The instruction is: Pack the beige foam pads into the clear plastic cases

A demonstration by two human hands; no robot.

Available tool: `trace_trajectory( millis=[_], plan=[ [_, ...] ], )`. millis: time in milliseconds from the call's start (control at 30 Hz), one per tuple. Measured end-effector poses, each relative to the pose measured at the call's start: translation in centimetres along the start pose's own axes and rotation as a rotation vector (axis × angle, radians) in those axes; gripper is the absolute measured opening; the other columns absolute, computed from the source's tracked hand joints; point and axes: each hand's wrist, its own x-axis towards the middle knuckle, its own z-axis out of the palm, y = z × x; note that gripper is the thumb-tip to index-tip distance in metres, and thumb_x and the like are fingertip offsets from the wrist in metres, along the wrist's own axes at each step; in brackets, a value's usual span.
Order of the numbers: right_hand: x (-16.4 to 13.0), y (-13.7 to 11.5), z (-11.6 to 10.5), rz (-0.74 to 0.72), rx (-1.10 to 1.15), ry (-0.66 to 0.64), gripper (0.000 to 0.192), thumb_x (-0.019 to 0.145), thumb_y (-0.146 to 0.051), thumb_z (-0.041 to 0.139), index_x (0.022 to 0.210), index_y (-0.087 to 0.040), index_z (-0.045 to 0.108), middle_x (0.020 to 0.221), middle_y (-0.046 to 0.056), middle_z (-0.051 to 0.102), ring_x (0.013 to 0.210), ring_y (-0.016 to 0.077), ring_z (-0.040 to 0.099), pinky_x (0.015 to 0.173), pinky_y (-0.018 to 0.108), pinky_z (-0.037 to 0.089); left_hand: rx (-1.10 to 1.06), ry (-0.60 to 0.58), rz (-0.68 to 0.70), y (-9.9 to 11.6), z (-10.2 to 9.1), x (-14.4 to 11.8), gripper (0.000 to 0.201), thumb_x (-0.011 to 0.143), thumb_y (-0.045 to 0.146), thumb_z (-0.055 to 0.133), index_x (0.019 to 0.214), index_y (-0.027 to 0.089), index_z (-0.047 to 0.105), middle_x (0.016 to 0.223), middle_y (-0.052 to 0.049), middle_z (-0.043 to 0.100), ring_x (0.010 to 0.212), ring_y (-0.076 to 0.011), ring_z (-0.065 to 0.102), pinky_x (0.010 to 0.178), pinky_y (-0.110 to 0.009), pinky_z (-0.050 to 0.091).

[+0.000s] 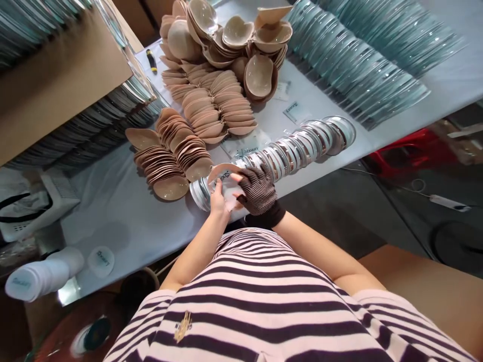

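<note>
In front of my body, my left hand (219, 202) is bare and closed on the edge of a beige bra cup (218, 169). A whitish clear film (231, 193) with dark lettering covers the cup's inner side. My right hand (259, 191), in a dark striped glove with bare fingertips, pinches the film's right side. Beneath and beside both hands runs a long row of nested shiny round shells (294, 148), its left end (199, 195) showing by my left wrist. Just left of it lie stacked beige cups (169, 188).
More beige bra cups (222, 103) are heaped farther back. Clear plastic shells (358, 55) stand in rows at the right. A cardboard box (71, 85) holds more shells. Printed round films (101, 261) lie at the table's left edge. A yellow-black cutter (151, 61) lies behind.
</note>
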Motion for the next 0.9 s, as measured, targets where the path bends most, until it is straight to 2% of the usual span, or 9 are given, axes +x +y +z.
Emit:
trace_trajectory(
  millis=[100,200,267,333,433,533,667,800,900],
  plan=[
    [-2.4,1.3,2.6,0.247,0.422,0.204,0.057,0.084,-0.048,0.065,0.133,-0.018,0.059,0.131,0.013,0.063,0.128,0.0297,0.053,0.107,0.049,0.044,-0.015,0.142,0.126,-1.1,0.6,-0.3,0.035,0.087,0.040,0.068,0.115,0.019,0.064,0.109,-0.008,0.072,0.101,-0.0226,0.070,0.087,-0.036,0.058],
    [-3.4,2.2,5.7,0.493,0.687,0.149,0.038,0.085,-0.045,0.061,0.114,-0.021,0.067,0.105,0.009,0.073,0.102,0.0254,0.068,0.090,0.043,0.056,0.101,0.157,0.145,-3.3,0.2,-1.0,0.041,0.084,0.045,0.071,0.116,0.022,0.062,0.113,-0.008,0.071,0.105,-0.0226,0.068,0.089,-0.036,0.057],
    [-3.5,3.0,6.7,0.578,0.688,0.191,0.027,0.083,-0.041,0.060,0.100,-0.022,0.070,0.095,0.007,0.074,0.092,0.0243,0.070,0.087,0.042,0.058,0.244,0.005,0.156,-4.0,-0.6,-0.9,0.046,0.083,0.054,0.069,0.116,0.022,0.062,0.114,-0.009,0.070,0.107,-0.0237,0.067,0.091,-0.038,0.056],
    [-3.5,4.3,6.3,0.651,0.622,0.328,0.023,0.082,-0.038,0.058,0.093,-0.021,0.069,0.093,0.008,0.074,0.091,0.0245,0.070,0.088,0.043,0.057,0.454,-0.232,0.301,-3.2,-1.5,0.1,0.048,0.084,0.054,0.066,0.122,0.024,0.060,0.122,-0.009,0.067,0.114,-0.0237,0.064,0.098,-0.041,0.052],
    [-4.0,6.9,4.5,0.779,0.491,0.563,0.027,0.082,-0.038,0.053,0.095,-0.018,0.065,0.101,0.012,0.073,0.099,0.0269,0.068,0.094,0.047,0.054,0.915,-0.519,0.760,0.6,-1.9,3.7,0.040,0.088,0.038,0.065,0.126,0.025,0.059,0.129,-0.009,0.063,0.126,-0.0233,0.055,0.112,-0.044,0.040],
    [-5.1,8.5,3.7,0.823,0.259,0.751,0.030,0.081,-0.038,0.053,0.098,-0.017,0.064,0.107,0.016,0.071,0.103,0.0286,0.066,0.100,0.049,0.050,1.444,-0.845,1.098,4.4,-1.1,8.2,0.020,0.088,0.022,0.059,0.106,0.023,0.068,0.115,-0.008,0.068,0.119,-0.0240,0.057,0.110,-0.045,0.040],
    [-6.6,7.6,5.6,0.712,0.014,0.829,0.032,0.085,-0.040,0.049,0.105,-0.019,0.063,0.104,0.014,0.069,0.099,0.0277,0.066,0.096,0.048,0.052,1.802,-1.300,1.181,6.2,0.1,11.6,0.021,0.090,0.027,0.058,0.106,0.022,0.069,0.111,-0.008,0.069,0.108,-0.0237,0.061,0.100,-0.040,0.046],
    [-7.5,5.6,7.7,0.667,-0.033,0.811,0.039,0.091,-0.040,0.042,0.117,-0.019,0.062,0.110,0.015,0.067,0.105,0.0274,0.065,0.096,0.046,0.052,1.771,-1.345,1.226,5.6,0.5,11.4,0.037,0.091,0.036,0.059,0.126,0.025,0.063,0.129,-0.010,0.063,0.122,-0.0268,0.056,0.107,-0.044,0.041],
    [-7.8,4.9,8.0,0.728,-0.069,0.779,0.046,0.093,-0.040,0.038,0.124,-0.014,0.060,0.116,0.019,0.065,0.110,0.0294,0.063,0.099,0.046,0.050,1.637,-1.348,1.147,4.2,1.4,11.0,0.038,0.085,0.037,0.066,0.121,0.026,0.066,0.129,-0.011,0.062,0.125,-0.0294,0.054,0.113,-0.048,0.036]
  ],
)
